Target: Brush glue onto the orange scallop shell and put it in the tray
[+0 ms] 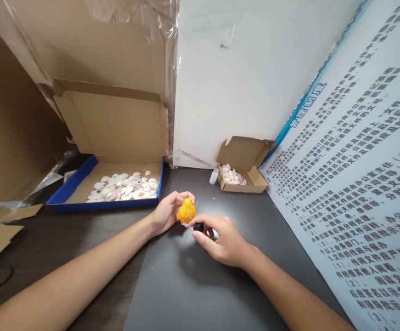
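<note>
Cardboard [106,37] and a white panel [255,69] back the dark counter [117,296]. Leftmost, a blue-sided box [103,207] holds pale shells [127,186]. Centrally, the left hand [167,214] pinches a yellow-orange, shell-like piece [186,212]; just beside it, the right hand [227,241] pinches a black cap [198,227]. Coating seems in hand, calling next for a steady hold. Further right: a small bottle [214,176], then a carton [243,188].
</note>
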The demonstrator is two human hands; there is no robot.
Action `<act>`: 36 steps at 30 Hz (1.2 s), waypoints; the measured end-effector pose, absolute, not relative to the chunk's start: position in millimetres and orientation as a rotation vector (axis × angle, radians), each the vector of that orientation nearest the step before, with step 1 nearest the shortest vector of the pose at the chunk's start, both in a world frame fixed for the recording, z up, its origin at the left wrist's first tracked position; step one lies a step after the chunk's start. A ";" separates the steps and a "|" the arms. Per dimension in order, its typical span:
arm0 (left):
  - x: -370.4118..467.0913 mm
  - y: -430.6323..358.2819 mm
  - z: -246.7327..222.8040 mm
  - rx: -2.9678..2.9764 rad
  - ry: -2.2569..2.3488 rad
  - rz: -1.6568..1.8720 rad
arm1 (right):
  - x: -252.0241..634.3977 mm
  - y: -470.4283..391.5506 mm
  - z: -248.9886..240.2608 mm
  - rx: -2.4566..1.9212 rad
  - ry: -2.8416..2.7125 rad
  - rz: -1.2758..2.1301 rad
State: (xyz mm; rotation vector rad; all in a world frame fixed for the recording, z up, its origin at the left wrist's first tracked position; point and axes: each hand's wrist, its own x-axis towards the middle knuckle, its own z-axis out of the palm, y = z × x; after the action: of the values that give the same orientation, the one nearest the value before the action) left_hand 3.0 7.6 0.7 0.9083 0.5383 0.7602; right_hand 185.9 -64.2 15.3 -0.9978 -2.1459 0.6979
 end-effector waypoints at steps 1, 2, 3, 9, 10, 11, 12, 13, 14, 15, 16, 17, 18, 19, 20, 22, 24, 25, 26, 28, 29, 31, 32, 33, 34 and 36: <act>3.2 7.8 0.4 0.908 0.541 0.760 | 186.0 -64.0 15.4 -1.000 -2.130 0.681; 3.4 8.0 0.0 0.909 0.543 0.755 | 186.2 -63.5 15.1 -1.010 -2.103 0.656; 3.5 8.3 -0.5 0.909 0.544 0.749 | 186.2 -62.9 14.6 -1.025 -2.069 0.629; 2.8 9.3 -2.5 0.918 0.532 0.742 | 185.4 -60.8 11.7 -1.097 -1.989 0.567; 2.6 9.2 -2.4 0.915 0.527 0.743 | 185.3 -61.4 12.3 -1.087 -2.010 0.578; 2.5 8.9 -2.2 0.912 0.523 0.746 | 185.4 -62.1 13.1 -1.071 -2.044 0.599; 2.5 8.6 -1.8 0.909 0.522 0.753 | 185.5 -62.9 14.2 -1.053 -2.087 0.624; 2.6 8.3 -1.5 0.907 0.522 0.763 | 185.7 -63.7 15.2 -1.035 -2.132 0.654; 2.7 8.0 -1.1 0.904 0.522 0.771 | 185.9 -64.3 16.1 -1.020 -2.168 0.683; 2.9 7.9 -0.8 0.902 0.521 0.772 | 186.2 -64.6 16.6 -1.011 -2.185 0.705; 3.0 7.8 -0.6 0.900 0.518 0.772 | 186.4 -64.5 16.7 -1.010 -2.179 0.712; 3.1 7.9 -0.6 0.897 0.515 0.768 | 186.6 -64.1 16.5 -1.017 -2.153 0.704; 3.1 8.1 -0.7 0.897 0.513 0.758 | 186.6 -63.3 15.9 -1.031 -2.114 0.684; 3.1 8.3 -0.9 0.900 0.514 0.751 | 186.6 -62.4 15.1 -1.050 -2.071 0.653; 3.0 8.5 -1.1 0.904 0.516 0.748 | 186.5 -61.5 14.3 -1.073 -2.031 0.620; 2.7 8.8 -1.4 0.916 0.524 0.746 | 186.2 -60.1 13.1 -1.113 -1.978 0.571; 2.6 8.7 -1.2 0.926 0.531 0.746 | 186.3 -59.9 13.0 -1.129 -1.970 0.565; 2.6 8.4 -0.8 0.927 0.532 0.747 | 186.3 -60.3 13.4 -1.123 -1.986 0.577; 2.7 8.2 -0.3 0.928 0.533 0.748 | 186.4 -61.1 13.9 -1.109 -2.018 0.598; 3.1 7.5 1.1 0.927 0.532 0.765 | 186.5 -63.1 15.3 -1.068 -2.111 0.654; 3.4 7.2 1.8 0.926 0.531 0.777 | 186.5 -64.0 15.9 -1.047 -2.158 0.684; 3.8 7.0 2.4 0.927 0.529 0.791 | 186.3 -65.2 16.6 -1.014 -2.210 0.729; 3.9 7.0 2.2 0.927 0.525 0.788 | 186.3 -65.2 16.6 -1.009 -2.202 0.732; 3.9 7.2 1.7 0.929 0.519 0.778 | 186.3 -64.8 16.4 -1.012 -2.171 0.717; 3.8 7.5 1.0 0.931 0.513 0.763 | 186.4 -64.1 16.1 -1.024 -2.128 0.685; 3.4 8.1 -0.7 0.935 0.504 0.743 | 186.6 -62.0 15.0 -1.067 -2.025 0.599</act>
State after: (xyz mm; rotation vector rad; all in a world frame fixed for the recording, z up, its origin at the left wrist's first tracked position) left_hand 3.4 8.1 -0.7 0.9353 0.5036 0.7433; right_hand 186.6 -62.0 15.0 -1.0670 -2.0255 0.5995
